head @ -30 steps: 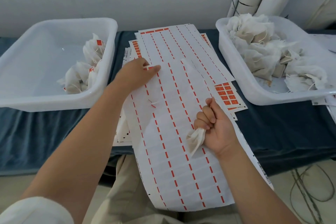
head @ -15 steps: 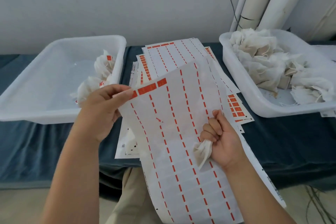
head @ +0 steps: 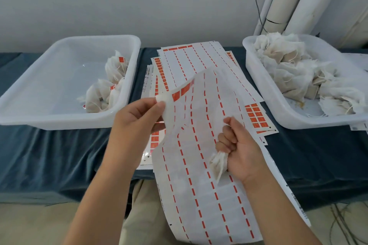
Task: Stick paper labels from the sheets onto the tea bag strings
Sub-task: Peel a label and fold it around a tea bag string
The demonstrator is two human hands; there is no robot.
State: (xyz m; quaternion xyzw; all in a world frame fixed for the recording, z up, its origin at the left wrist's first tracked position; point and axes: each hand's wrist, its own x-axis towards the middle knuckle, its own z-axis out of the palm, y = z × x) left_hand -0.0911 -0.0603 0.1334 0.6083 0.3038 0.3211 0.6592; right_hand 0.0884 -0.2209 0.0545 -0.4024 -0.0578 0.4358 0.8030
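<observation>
Left hand [head: 137, 123] pinches the sheet [head: 199, 175] by its top corner, lifted over the stack [head: 185, 59]. Right hand [head: 241, 151] fists a tea bag [head: 218, 166] (tail poking out below) against that sheet. Left tub [head: 59, 121] holds labelled bags [head: 113, 89], right tub [head: 256, 85] plain bags [head: 288, 71].

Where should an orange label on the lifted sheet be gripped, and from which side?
Probably the top edge of the label, from above: the sheet curls back there beside the left hand; the right hand holds a tea bag.
</observation>
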